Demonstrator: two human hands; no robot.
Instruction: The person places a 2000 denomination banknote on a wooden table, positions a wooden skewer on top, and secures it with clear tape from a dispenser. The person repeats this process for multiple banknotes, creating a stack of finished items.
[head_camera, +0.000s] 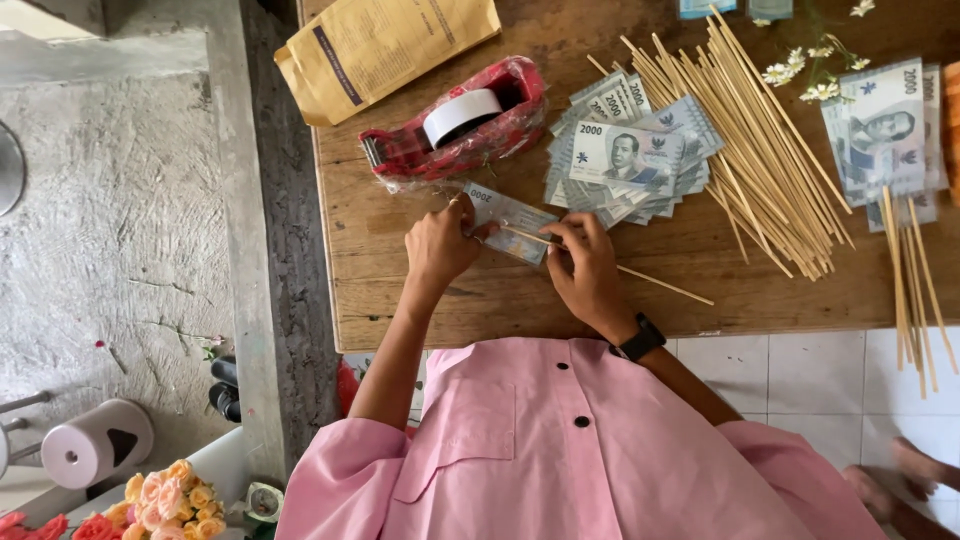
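Note:
A grey banknote (510, 220) lies on the wooden table (450, 290) with a thin wooden stick (660, 285) laid across it. My left hand (438, 245) pinches the note's left end, just below a red tape dispenser (460, 125) holding a white roll. My right hand (588, 270), with a black watch on its wrist, presses the stick and the note's right end. A loose stack of similar banknotes (630, 155) sits right behind the hands.
A large heap of wooden sticks (750, 150) spreads to the right, with a second pile of notes (885, 125) and small white flowers (810, 70) beyond. A brown paper bag (380, 50) lies at the back left. Orange and pink roses (170, 500) stand low at the left.

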